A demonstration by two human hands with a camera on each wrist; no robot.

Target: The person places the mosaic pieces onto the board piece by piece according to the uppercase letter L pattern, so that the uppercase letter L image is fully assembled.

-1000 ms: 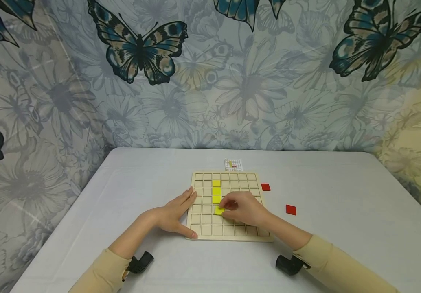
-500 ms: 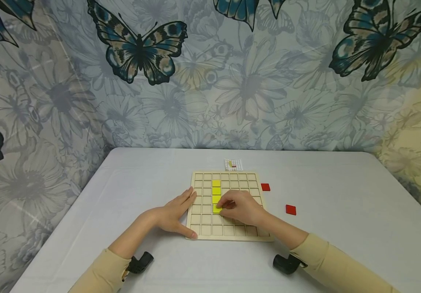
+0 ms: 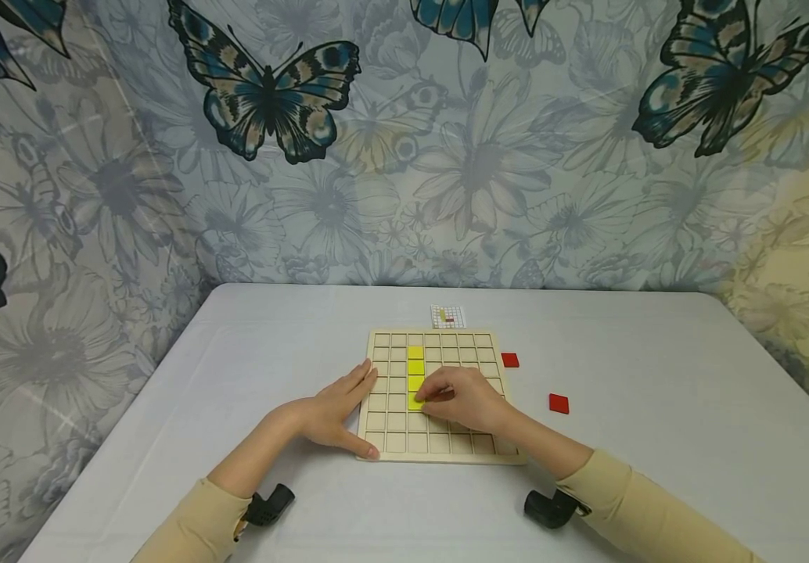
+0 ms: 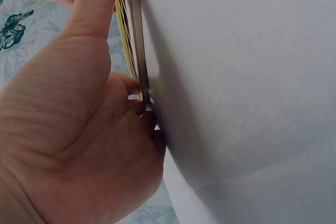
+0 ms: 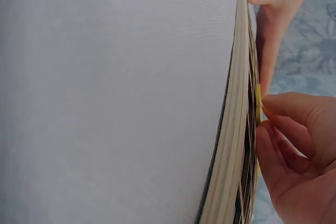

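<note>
A pale wooden grid board lies on the table, with a column of yellow square tiles in its cells. My right hand pinches the nearest yellow tile between thumb and forefinger, at the near end of that column; the fingers partly cover it. In the right wrist view, the thumb and fingertips touch the yellow edge just above the board. My left hand rests along the board's left side, fingers extended, its thumb at the near left corner.
One red tile lies just off the board's right edge, and another red tile is farther right. Behind the board sits a small printed pattern card. A white cloth covers the table, with a patterned wall behind.
The right hand has shifted slightly left with the yellow tile, which was askew and now lines up with the column. The left hand has stayed still.
</note>
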